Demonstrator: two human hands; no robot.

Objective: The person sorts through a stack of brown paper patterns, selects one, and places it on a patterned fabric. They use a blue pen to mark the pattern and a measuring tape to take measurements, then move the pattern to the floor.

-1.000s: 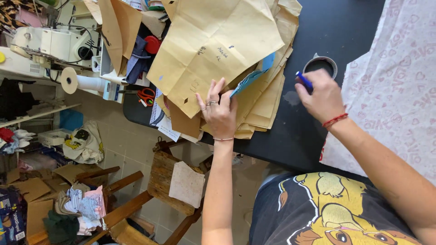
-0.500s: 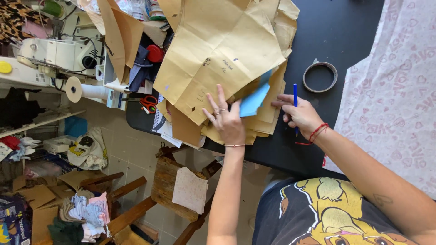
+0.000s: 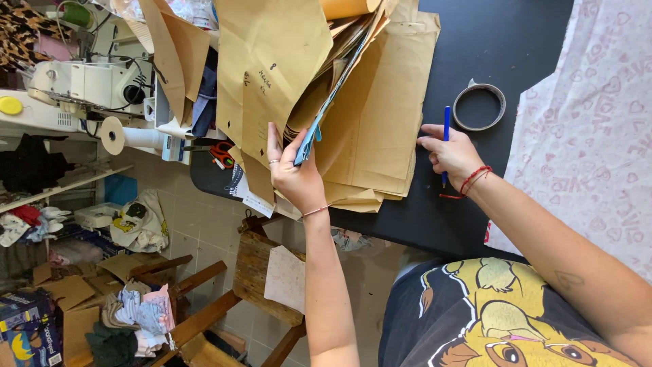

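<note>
A thick stack of brown paper pattern pieces [image 3: 370, 122] lies on a black table [image 3: 496, 41]. My left hand [image 3: 293, 173] grips the near edge of the upper sheets [image 3: 272, 61] and lifts them like pages, with a blue sheet [image 3: 314, 132] among them. My right hand [image 3: 449, 155] rests on the table at the right edge of the stack, fingertips on the lower brown sheet. A blue pen [image 3: 446, 139] lies under this hand, which has a red string bracelet at the wrist.
A grey roll of tape [image 3: 479, 106] lies on the table beyond the pen. White fabric with pink print [image 3: 598, 136] covers the right side. Left of the table stand a white sewing machine [image 3: 81, 85], red scissors [image 3: 221, 155], a wooden chair [image 3: 258, 272] and floor clutter.
My left hand has lifted the upper brown sheets up and over to the left, exposing lower sheets. My right hand put the blue pen down and moved onto the stack's edge.
</note>
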